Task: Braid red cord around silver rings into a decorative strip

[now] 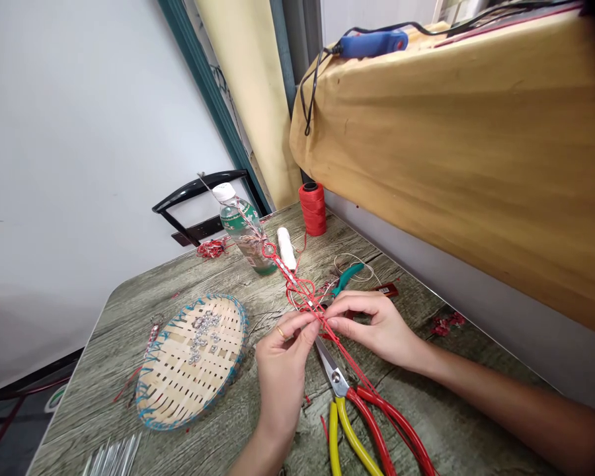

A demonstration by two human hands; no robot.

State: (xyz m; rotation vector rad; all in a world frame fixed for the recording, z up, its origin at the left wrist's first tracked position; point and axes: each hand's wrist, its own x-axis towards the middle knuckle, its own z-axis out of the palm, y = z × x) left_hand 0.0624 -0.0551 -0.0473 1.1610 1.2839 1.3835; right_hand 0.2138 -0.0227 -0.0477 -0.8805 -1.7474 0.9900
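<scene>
A red braided cord (pixel 282 267) with small silvery pieces along it runs from the bottle (pixel 246 228) toward me. My left hand (pixel 285 357) pinches the cord between thumb and forefinger; a ring is on one finger. My right hand (pixel 371 324) pinches the red strands just beside it, fingertips almost touching the left ones. Loose red strands trail down to the lower right. Beneath them lie red-handled scissors (pixel 337 377), with a yellow-handled tool (pixel 354 443) overlapping them. The exact knot at my fingertips is partly hidden.
A woven basket tray (pixel 178 383) with clear beads (pixel 205 330) lies on the left. Behind stand a red thread spool (pixel 312 210) and a white spool (pixel 286 248). A teal-handled tool (pixel 348 277) lies near my right hand. Thin metal rods (pixel 113 456) lie front left.
</scene>
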